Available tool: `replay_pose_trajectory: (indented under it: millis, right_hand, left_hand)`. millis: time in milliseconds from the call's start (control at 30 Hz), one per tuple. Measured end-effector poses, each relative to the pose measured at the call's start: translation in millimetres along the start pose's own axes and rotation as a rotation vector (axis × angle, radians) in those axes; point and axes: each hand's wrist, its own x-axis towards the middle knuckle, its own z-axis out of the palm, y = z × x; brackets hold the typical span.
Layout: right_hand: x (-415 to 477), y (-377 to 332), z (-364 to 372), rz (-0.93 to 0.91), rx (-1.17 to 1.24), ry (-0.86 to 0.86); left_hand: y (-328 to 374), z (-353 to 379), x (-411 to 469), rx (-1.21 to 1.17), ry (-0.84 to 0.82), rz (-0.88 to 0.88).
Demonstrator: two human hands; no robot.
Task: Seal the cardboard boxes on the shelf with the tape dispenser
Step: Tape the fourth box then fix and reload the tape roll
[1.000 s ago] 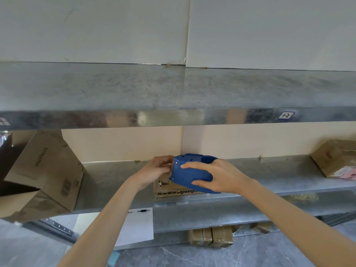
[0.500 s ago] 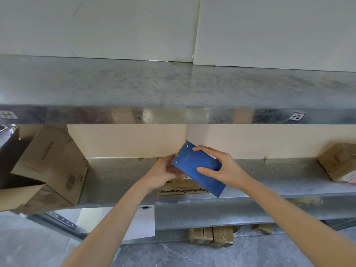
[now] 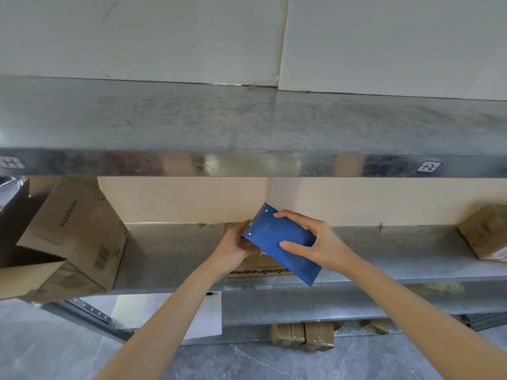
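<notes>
Tape dispenser point(image 3: 279, 242) work here turns on one line: the blue body runs on a slant, its toothed edge point(image 3: 256, 219) up and away from the right hand point(image 3: 321, 242), toward the left hand point(image 3: 233, 248), its plain end down and toward the person. The right hand grips the dispenser across the middle, thumb on the near flat face and fingers curled over the far edge.

The small cardboard box point(image 3: 258, 267) lies directly beneath that hand, resting on the shelf point(image 3: 170, 250) near its front lip, printed side facing out. Most of its top is hidden by the dispenser.

The left hand is at the box's left end, just beside the teeth. Its fingers curl inward, but their tips are hidden behind the blue body, so whether they steady the box or pinch a tape end cannot be told.

Likely the teeth need to come down onto the box top under the left hand's fingers, so those fingers are at risk.

Well out past the left hand leans a large open carton point(image 3: 76, 237); far beyond the right hand sits another box point(image 3: 485, 234).
</notes>
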Motion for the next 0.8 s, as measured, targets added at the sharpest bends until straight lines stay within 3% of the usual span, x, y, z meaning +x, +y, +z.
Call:
replay_pose_trajectory:
  millis: [800]
  right_hand:
    - [1.2, 4.8, 4.3, 0.013, 0.028, -0.019]
  left_hand:
    - [-8.1, 7.5, -0.3, 0.031, 0.188, 0.032]
